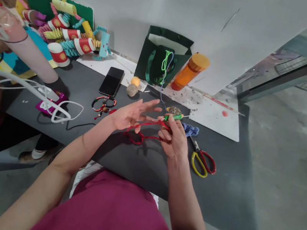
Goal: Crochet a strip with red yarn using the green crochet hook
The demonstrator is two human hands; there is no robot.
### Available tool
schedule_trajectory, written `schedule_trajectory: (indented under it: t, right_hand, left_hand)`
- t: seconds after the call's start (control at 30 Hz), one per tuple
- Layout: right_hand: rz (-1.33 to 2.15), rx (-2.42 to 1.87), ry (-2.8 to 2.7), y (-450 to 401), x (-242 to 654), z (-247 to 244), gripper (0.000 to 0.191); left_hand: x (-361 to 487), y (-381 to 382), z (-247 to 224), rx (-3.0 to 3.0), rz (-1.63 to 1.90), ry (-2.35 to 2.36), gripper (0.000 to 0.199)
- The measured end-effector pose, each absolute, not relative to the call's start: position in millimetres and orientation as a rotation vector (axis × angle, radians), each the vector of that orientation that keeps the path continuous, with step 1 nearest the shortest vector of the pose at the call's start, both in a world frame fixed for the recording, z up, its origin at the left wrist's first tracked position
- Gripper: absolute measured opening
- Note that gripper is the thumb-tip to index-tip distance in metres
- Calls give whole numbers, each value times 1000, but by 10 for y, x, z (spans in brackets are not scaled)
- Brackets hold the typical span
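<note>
Red yarn (138, 138) looped over spread left hand (130, 115); right hand (174, 139) clamps green hook (173, 116).

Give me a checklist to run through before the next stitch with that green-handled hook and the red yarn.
1. Right hand grips the green-handled hook: ok.
2. Red yarn runs from the left hand to the hook: ok.
3. Left hand fingers spread, tensioning the yarn: cannot tell.
4. Yarn caught on the hook tip: cannot tell, too small.
5. Scissors lie apart from the yarn: ok.
</note>
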State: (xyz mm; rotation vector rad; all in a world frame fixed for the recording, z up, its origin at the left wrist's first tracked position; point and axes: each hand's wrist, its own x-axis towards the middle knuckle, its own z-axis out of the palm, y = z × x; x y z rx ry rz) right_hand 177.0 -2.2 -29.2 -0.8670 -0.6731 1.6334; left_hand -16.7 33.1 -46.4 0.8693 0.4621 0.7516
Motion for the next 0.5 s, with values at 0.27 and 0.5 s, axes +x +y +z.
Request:
schedule_trajectory:
  t: [0.27, 0.5]
  right_hand:
    - [1584, -870, -611, 51, 1746, -467, 44]
    - [1537, -909, -609, 49, 1779, -635, 42]
  left_hand:
    - [-54, 441, -590, 1018, 690, 628, 62]
    - [137, 420, -651, 1151, 713, 754, 45]
